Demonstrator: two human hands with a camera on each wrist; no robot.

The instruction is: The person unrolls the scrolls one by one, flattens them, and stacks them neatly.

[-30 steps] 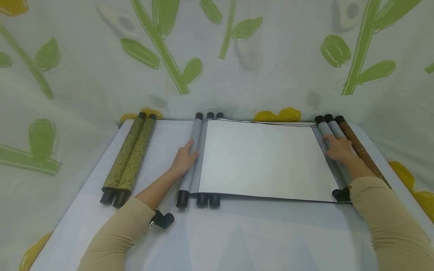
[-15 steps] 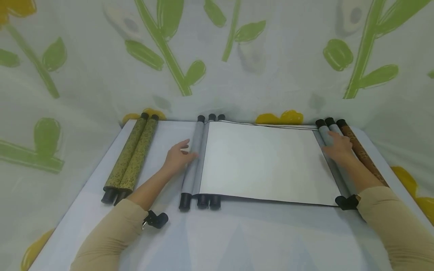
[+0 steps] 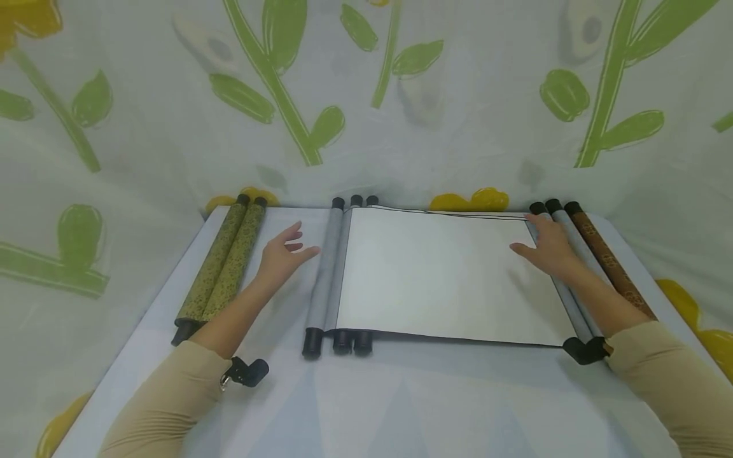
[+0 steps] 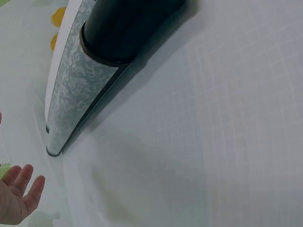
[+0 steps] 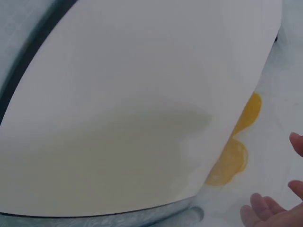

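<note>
A partly unrolled hanging scroll lies across the table, its white sheet (image 3: 446,273) facing up between grey borders. Its grey left roll (image 3: 324,273) has a black end knob (image 3: 312,343); the left wrist view shows a floral pattern on the grey backing (image 4: 75,99). My left hand (image 3: 280,257), fingers spread, hovers left of that roll with nothing in it. My right hand (image 3: 550,248) is over the sheet's right border, thumb pointing left above the white and casting a shadow. In the right wrist view, the fingers of my right hand (image 5: 274,213) are apart and hold nothing.
Two yellow-green patterned scrolls (image 3: 229,267) lie rolled at the left. On the right are a grey roll (image 3: 567,222) and a brown rolled scroll (image 3: 607,254). Black knobs (image 3: 352,343) stick out under the sheet's left part. A leaf-print curtain (image 3: 435,146) hangs behind the table.
My left hand has let go of the grey left roll and moved left. My right hand has lifted off the right roll and shifted left over the sheet's border.
</note>
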